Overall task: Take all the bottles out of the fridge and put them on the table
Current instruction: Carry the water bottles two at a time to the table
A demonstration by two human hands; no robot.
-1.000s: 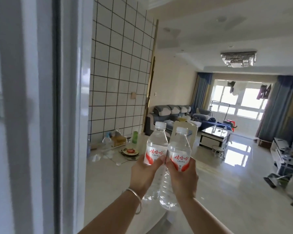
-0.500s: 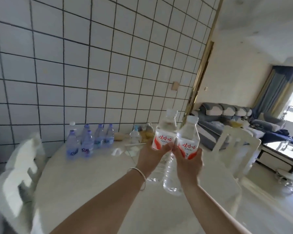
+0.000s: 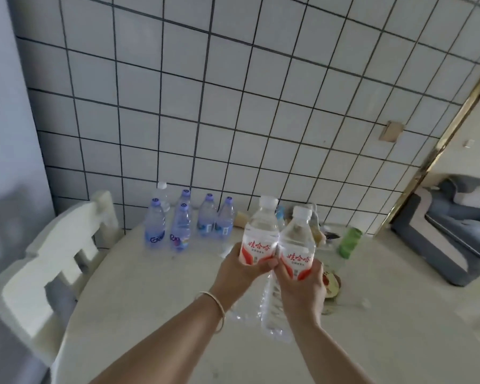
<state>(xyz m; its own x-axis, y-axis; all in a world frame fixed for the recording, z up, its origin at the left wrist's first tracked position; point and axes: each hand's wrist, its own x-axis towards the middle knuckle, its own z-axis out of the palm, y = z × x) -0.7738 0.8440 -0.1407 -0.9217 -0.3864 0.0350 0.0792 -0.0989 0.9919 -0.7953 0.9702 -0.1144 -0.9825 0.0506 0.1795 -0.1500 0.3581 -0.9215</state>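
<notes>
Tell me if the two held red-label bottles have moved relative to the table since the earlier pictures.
Yes. The red-label bottles now hang over the table, closer to the blue-label bottles by the tiled wall.

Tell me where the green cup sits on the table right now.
In the head view the green cup stands on the table's far right side, near the tiled wall, just right of the bottle in the right hand.

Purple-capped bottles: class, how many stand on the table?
5. All stand by the tiled wall: two in front, one behind, two to their right. A white-capped bottle stands behind; others may be hidden.
</notes>
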